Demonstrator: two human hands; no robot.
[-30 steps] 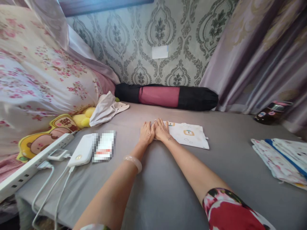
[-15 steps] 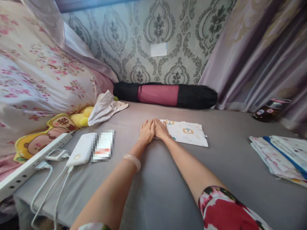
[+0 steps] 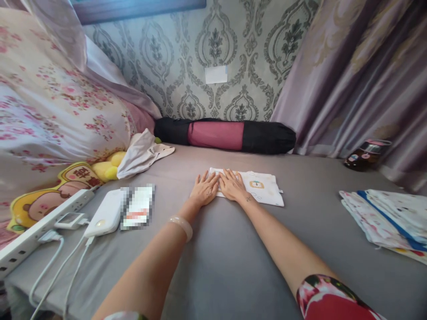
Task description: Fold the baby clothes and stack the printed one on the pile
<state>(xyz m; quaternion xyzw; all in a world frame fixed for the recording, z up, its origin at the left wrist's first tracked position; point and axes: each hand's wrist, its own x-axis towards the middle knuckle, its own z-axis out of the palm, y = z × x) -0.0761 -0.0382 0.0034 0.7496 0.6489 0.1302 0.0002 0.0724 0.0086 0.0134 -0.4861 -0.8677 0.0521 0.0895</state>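
A small folded white cloth [image 3: 260, 189] with printed figures lies flat on the grey bed sheet [image 3: 227, 249]. My left hand [image 3: 205, 190] rests palm down at the cloth's left edge, fingers spread and flat, a pale bangle on the wrist. Beside it, my right hand [image 3: 233, 186] lies palm down on the cloth's left part, fingers stretched out. The two hands touch side by side. Neither hand grips anything.
A stack of folded printed cloths [image 3: 387, 218] lies at the right. A white power bank [image 3: 105, 218], a power strip [image 3: 36, 226] and cables sit at the left by a yellow plush [image 3: 66, 182]. A black-and-pink roll bag [image 3: 225, 135] lies along the wall; a jar [image 3: 365, 155] by the curtain.
Both hands have slid a little onto the cloth and their fingers have spread apart. The view shifted slightly.
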